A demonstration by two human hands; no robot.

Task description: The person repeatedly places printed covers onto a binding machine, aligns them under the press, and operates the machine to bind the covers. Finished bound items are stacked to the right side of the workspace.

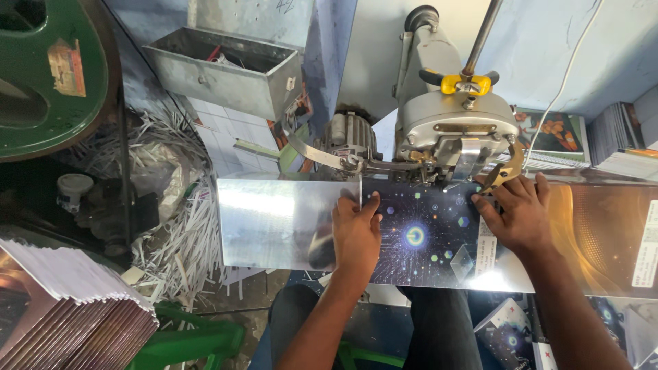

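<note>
Glossy dark cover [418, 240] lies pressed flat under left hand [355, 233]; right hand [515, 212].

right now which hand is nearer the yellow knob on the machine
Right. The right hand lies on the dark printed cover just below the yellow knob; the left hand rests further left, at the cover's edge.

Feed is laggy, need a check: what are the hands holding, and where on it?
Both hands press flat on the dark printed cover: left hand at its left edge, right hand near the machine head.
</note>
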